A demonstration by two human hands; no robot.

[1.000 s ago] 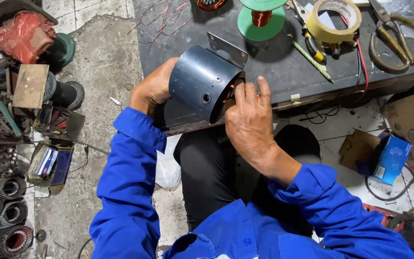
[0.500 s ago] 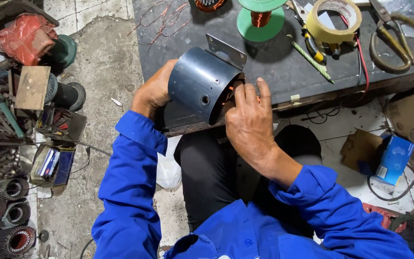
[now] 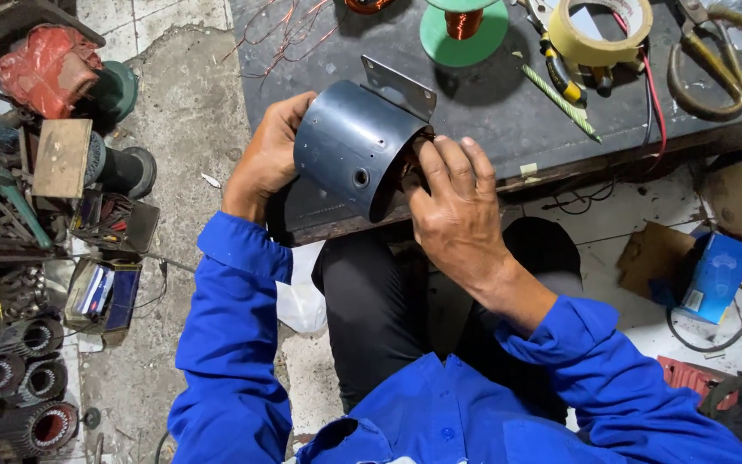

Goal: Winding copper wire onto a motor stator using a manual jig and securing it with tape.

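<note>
Head view: left hand cups the far side of a grey metal motor housing, gripping it tilted at the near edge of the dark workbench. Right hand reaches its fingers into the housing's open end, grasping there. A blue box lies on the floor at right, beside brown cardboard.

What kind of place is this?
Probably a motor repair workshop: copper wire on a green spool, stator cores piled on the floor, and scissors and a tape roll on the workbench.
</note>
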